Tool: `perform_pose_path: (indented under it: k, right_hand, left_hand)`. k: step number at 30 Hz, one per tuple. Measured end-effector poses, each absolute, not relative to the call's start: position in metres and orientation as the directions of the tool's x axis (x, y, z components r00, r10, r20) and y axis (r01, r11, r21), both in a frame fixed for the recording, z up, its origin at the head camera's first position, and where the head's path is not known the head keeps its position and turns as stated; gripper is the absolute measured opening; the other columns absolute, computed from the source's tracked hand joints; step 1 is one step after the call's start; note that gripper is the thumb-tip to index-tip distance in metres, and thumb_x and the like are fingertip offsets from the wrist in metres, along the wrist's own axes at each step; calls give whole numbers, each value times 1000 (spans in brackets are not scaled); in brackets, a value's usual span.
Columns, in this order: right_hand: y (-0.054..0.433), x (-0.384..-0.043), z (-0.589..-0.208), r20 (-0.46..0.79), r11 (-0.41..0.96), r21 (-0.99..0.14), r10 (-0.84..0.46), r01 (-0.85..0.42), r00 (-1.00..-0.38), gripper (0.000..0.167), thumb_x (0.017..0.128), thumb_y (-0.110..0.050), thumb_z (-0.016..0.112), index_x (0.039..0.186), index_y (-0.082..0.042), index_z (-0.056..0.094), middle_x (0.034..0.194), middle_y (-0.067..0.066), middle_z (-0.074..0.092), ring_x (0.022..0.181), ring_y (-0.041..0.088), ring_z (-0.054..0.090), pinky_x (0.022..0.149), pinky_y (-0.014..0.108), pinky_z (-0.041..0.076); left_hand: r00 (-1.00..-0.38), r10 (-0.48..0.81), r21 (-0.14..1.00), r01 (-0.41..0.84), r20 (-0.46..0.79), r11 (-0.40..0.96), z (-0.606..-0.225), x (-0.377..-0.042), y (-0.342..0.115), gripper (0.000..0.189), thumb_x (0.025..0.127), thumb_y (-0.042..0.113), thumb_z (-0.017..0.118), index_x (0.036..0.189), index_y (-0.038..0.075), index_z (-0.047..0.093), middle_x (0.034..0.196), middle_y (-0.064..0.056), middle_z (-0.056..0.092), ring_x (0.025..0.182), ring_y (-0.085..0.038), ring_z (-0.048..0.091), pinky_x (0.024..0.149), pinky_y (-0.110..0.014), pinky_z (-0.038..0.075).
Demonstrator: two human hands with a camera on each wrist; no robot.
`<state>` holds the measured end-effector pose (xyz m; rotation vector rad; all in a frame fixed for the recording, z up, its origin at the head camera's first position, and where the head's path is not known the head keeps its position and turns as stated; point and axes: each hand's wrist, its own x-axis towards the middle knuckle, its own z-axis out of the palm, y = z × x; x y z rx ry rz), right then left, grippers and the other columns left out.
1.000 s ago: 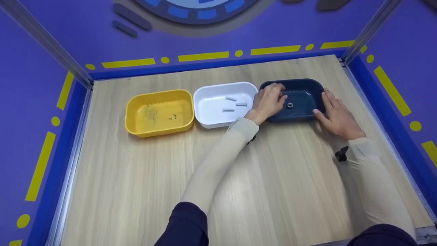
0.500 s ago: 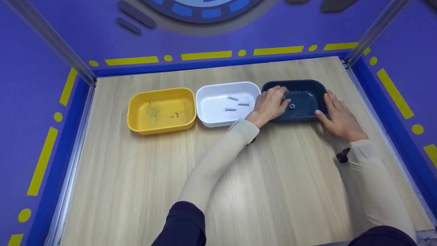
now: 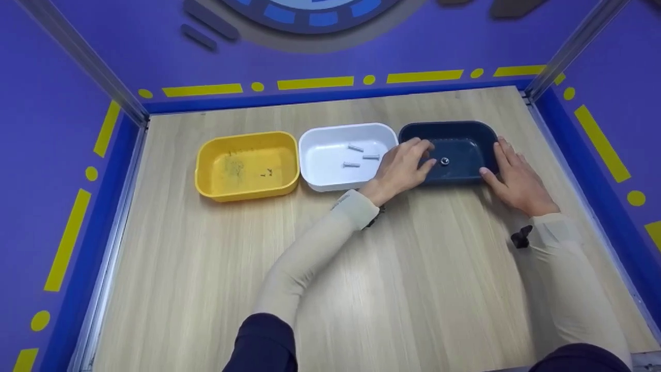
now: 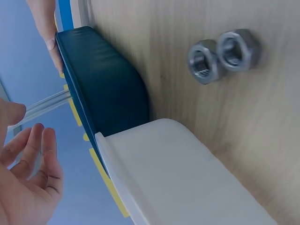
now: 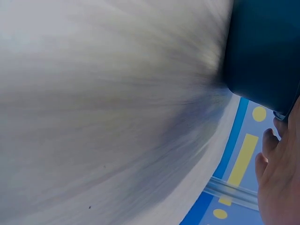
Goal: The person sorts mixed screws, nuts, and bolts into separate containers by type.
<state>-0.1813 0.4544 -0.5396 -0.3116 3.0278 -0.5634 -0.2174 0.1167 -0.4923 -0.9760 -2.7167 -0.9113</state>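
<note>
My left hand point(image 3: 400, 168) is over the seam between the white bin point(image 3: 323, 181) and the dark blue-green bin point(image 3: 475, 155). In the left wrist view its fingers are loosely bent, thumb apart, with nothing between them. My right hand point(image 3: 519, 178) rests on the right end of the dark bin, fingers extended along the outside and thumb at the near corner. One metal nut point(image 3: 444, 161) lies inside that bin. Several bolts point(image 3: 351, 165) lie in the white bin. Two hex nuts, one point(image 4: 202, 62) touching the other point(image 4: 239, 49), show over the wood tabletop in the left wrist view, hidden from the head view.
A yellow bin point(image 3: 206, 175) with small dark bits inside stands left of the white one, all three in a row. Blue-purple panels point(image 3: 310, 62) with yellow markings enclose the wood tabletop point(image 3: 206, 289) at the back and sides.
My left hand has drawn back slightly toward me and left, its fingertips now lower over the dark bin's left end. The right hand stays at its bin, and the head view has shifted a little.
</note>
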Motion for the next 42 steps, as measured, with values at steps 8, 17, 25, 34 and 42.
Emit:
perform_pose_path:
  k: [8,17,25,34,42]
  right_hand:
    - [454,-181,-541,-7,913,-359,-210,-194,-978,86,111,-54,43,172,-5,6,181,16,-1,167,42,5,136,59,1]
    - [455,-179,-543,-12,913,-363,-202,-184,-979,87,111,-55,42,172,-6,3,181,14,-3,167,41,4,136,57,-2]
    - [455,-181,-543,-8,920,-347,-196,-181,-981,88,111,-55,42,171,-4,4,180,18,-1,166,43,5,136,56,-2]
    - [455,-184,-541,-16,920,-347,-202,-184,-979,88,111,-56,41,172,-5,2,180,18,-3,167,41,3,136,56,-2]
    - [454,-184,-541,-9,915,-354,-212,-195,-977,86,112,-54,42,171,-4,4,180,19,-2,166,43,4,136,56,-3]
  left_hand:
    - [-751,560,502,656,351,564,-500,-203,95,31,107,31,65,130,11,72,116,-2,73,101,-13,70,86,-24,58]
    - [-741,558,523,665,374,533,-510,-190,67,30,106,28,68,129,8,72,122,-4,74,101,-16,70,88,-26,58]
    - [-731,543,535,677,412,506,-525,-177,47,26,105,25,70,124,8,73,116,-5,74,100,-18,71,87,-28,59]
    - [-767,539,614,622,349,486,-537,-167,27,29,103,23,72,126,4,72,115,-7,74,91,-20,71,79,-28,58]
    - [-780,546,619,599,306,508,-551,-163,16,30,101,22,74,124,3,74,112,-7,75,86,-19,73,76,-28,60]
